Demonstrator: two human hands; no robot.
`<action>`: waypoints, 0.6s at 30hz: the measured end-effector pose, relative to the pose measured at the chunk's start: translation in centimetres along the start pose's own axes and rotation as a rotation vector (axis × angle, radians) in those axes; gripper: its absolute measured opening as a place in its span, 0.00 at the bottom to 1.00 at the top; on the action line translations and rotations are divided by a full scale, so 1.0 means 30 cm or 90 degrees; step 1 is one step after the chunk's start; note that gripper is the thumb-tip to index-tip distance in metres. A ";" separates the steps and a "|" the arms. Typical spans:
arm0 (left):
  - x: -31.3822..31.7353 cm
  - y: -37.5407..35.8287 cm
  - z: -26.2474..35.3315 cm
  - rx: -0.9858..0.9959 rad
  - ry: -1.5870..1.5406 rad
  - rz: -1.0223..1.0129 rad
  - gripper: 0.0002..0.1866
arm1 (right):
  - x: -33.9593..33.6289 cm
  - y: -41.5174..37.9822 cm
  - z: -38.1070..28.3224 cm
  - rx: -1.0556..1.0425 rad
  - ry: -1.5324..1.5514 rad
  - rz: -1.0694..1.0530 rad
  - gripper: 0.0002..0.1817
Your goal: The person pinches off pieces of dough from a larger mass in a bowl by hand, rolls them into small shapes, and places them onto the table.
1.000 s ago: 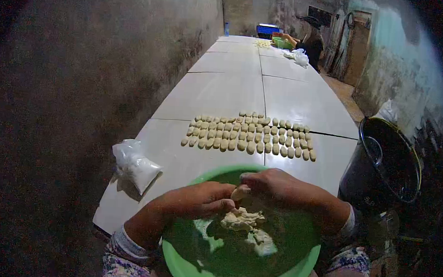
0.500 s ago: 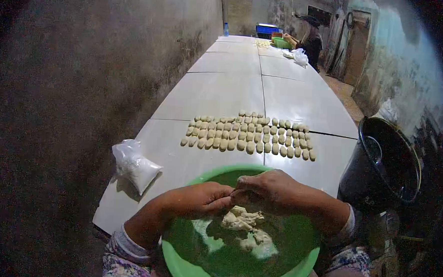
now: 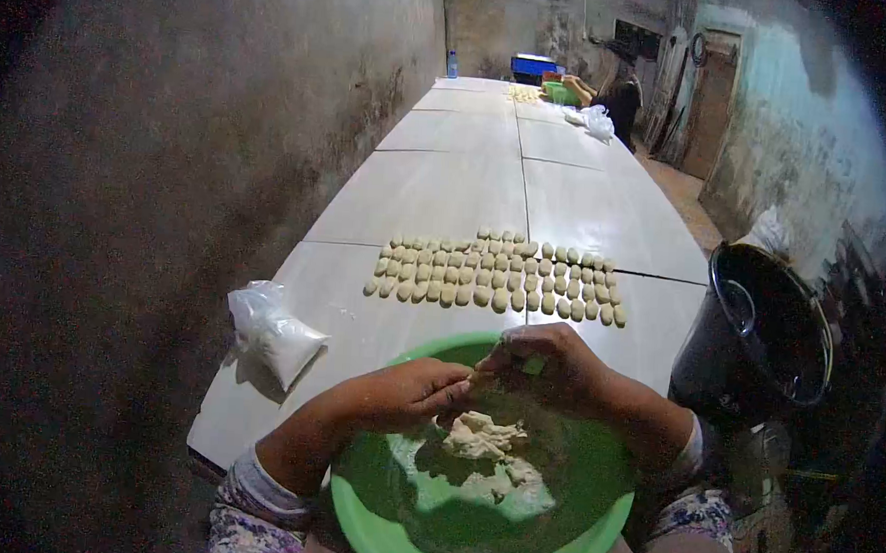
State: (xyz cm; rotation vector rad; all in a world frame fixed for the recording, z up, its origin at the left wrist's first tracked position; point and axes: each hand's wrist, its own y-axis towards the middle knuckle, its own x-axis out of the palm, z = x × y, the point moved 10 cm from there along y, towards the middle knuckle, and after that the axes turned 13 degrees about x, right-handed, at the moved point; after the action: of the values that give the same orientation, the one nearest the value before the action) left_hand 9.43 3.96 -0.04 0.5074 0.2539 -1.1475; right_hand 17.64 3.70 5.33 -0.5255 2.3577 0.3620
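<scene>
A green basin (image 3: 379, 534) stands at the near end of the table, with loose pale dough (image 3: 483, 437) and whitish flour patches inside. Above its far part, my left hand (image 3: 417, 390) and my right hand (image 3: 549, 360) meet at the fingertips, both with fingers pinched. A tiny pale bit shows between the fingertips; what else they hold is hidden. Beyond the basin, rows of small oval dough pieces (image 3: 483, 277) lie on the white table.
A bag of white powder (image 3: 278, 336) lies left on the tiled table (image 3: 447, 192). A black bucket (image 3: 694, 355) stands right. Far off, a person (image 3: 623, 94) works near a green bowl (image 3: 561, 92), a plastic bag (image 3: 598, 122), a blue crate (image 3: 532, 65) and a bottle (image 3: 452, 65).
My right hand has risen slightly and its fingers have drawn a little apart from my left hand. The view has shifted slightly.
</scene>
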 end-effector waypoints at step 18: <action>-0.217 -0.072 -0.158 -0.081 0.066 0.129 0.33 | -0.500 0.149 0.568 0.180 0.329 0.432 0.14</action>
State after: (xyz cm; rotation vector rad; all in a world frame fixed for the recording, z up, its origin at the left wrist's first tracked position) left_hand 5.15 10.91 -1.76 0.4700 0.3548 -0.9026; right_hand 35.47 18.36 3.62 0.3855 2.9826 0.1925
